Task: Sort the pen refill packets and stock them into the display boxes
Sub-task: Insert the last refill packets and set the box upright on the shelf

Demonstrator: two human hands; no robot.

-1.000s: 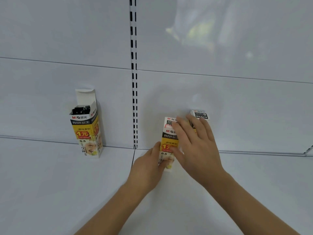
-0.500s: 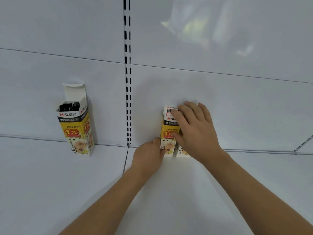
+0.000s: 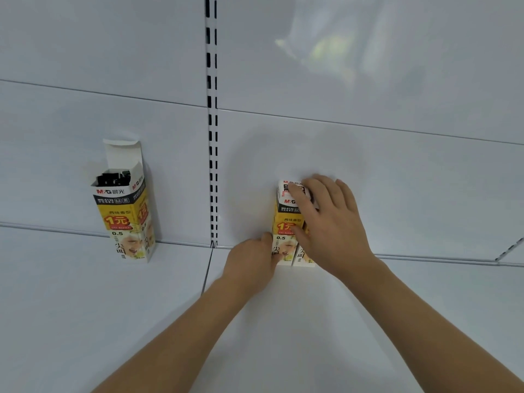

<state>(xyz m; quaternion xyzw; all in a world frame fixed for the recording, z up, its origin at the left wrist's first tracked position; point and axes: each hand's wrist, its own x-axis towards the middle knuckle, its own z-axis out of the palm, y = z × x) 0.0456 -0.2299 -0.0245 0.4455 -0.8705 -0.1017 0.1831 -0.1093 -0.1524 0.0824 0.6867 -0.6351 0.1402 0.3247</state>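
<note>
Two closed yellow-and-white refill display boxes stand side by side against the back wall of the white shelf (image 3: 283, 330). On the left one (image 3: 284, 222), my left hand (image 3: 249, 262) grips the lower left corner, thumb up along its side. My right hand (image 3: 329, 222) lies flat over the tops and fronts of both, its thumb across the front, so only the foot of the right box (image 3: 304, 258) shows. A third box of the same kind (image 3: 124, 219) stands far to the left with its top flap open and black refill ends showing inside.
A slotted white upright (image 3: 212, 137) runs down the back panel between the open box and the pair. A seam in the shelf floor (image 3: 207, 273) starts at its foot. Bare shelf lies on both sides and in front.
Both hands have pushed the two closed boxes back until they stand together against the wall. My view has moved closer and shifted a little.
</note>
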